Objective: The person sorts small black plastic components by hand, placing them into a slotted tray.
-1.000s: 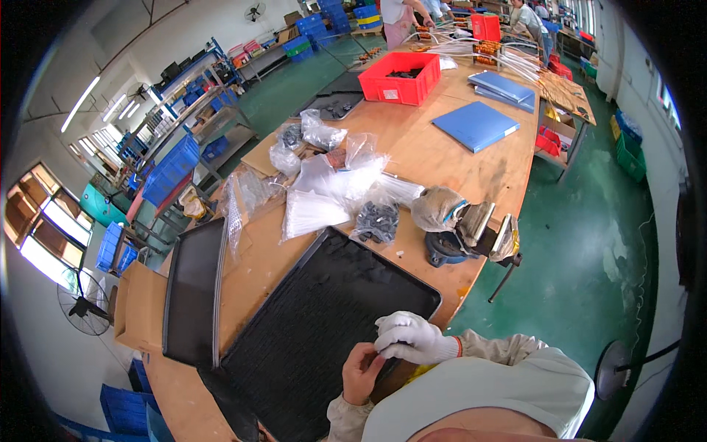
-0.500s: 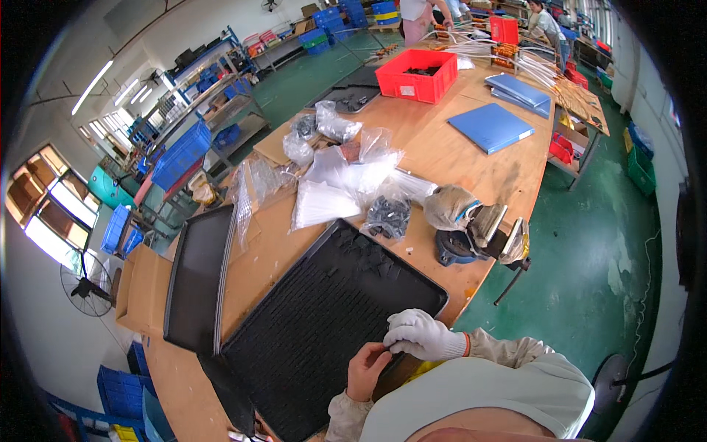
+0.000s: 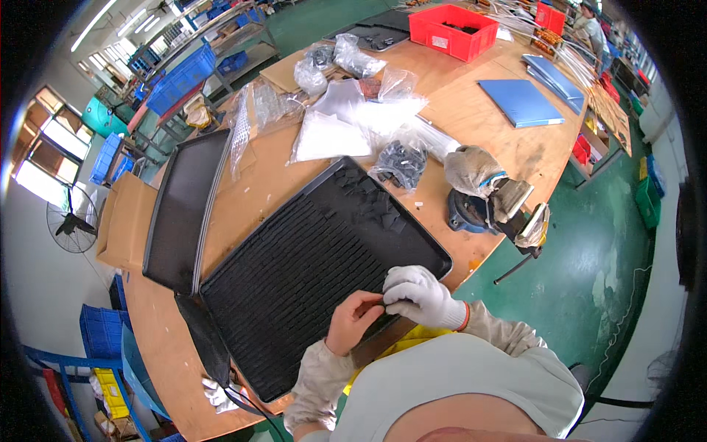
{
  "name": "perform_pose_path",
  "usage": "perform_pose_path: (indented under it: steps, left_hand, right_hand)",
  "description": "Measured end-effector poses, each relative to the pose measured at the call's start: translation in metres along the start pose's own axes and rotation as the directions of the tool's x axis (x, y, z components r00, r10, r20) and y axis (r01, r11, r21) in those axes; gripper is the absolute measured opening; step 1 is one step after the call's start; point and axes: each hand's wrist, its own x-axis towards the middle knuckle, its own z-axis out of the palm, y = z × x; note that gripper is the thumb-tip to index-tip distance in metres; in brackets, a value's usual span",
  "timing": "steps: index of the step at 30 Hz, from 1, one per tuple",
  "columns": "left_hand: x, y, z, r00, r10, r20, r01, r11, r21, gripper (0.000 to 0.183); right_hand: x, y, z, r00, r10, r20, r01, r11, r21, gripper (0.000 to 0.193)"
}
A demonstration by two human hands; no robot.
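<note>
My bare left hand (image 3: 352, 322) and my right hand (image 3: 421, 297), in a white knitted glove, meet fingertip to fingertip above the near right edge of a black tray (image 3: 433, 267). Both are closed in a pinch. Something small and dark seems to sit between the fingertips, too small and covered to name. Long rows of small black strips (image 3: 283, 283) fill much of the tray. Toward its far corner lies a loose heap of flat black pieces (image 3: 374, 205).
Beyond the tray lie clear plastic bags (image 3: 335, 136) and a bag of black parts (image 3: 400, 163). A cloth-wrapped bench vise (image 3: 471, 210) stands at the table's right edge. More black trays (image 3: 184, 210) lean at left. Farther off are blue folders (image 3: 519, 103) and a red bin (image 3: 451, 37).
The view has tilted down, so the tray shows more fully and a white glove appears beside its near left corner. My hands stay pinched together over the tray's edge.
</note>
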Motion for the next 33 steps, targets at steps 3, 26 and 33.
perform_pose_path:
  steps: [3, 26, 33]
  left_hand:
    - [0.029, 0.026, -0.02, 0.951, 0.309, -0.01, -0.257, 0.809, 0.529, 0.015]
    - [0.187, -0.026, -0.088, 0.826, 0.563, -0.015, 0.054, -0.053, 0.997, 0.031]
    - [0.175, -0.03, -0.036, 0.848, 0.478, 0.227, -0.285, 0.05, 0.957, 0.042]
  right_hand:
    - [-0.011, 0.009, -0.005, 0.991, 0.132, -0.02, -0.133, 0.984, -0.121, 0.037]
    - [-0.016, 0.037, -0.02, 0.955, 0.275, -0.108, -0.294, 0.919, -0.263, 0.027]
    - [0.027, 0.101, -0.041, 0.959, 0.026, -0.282, -0.191, 0.794, -0.577, 0.024]
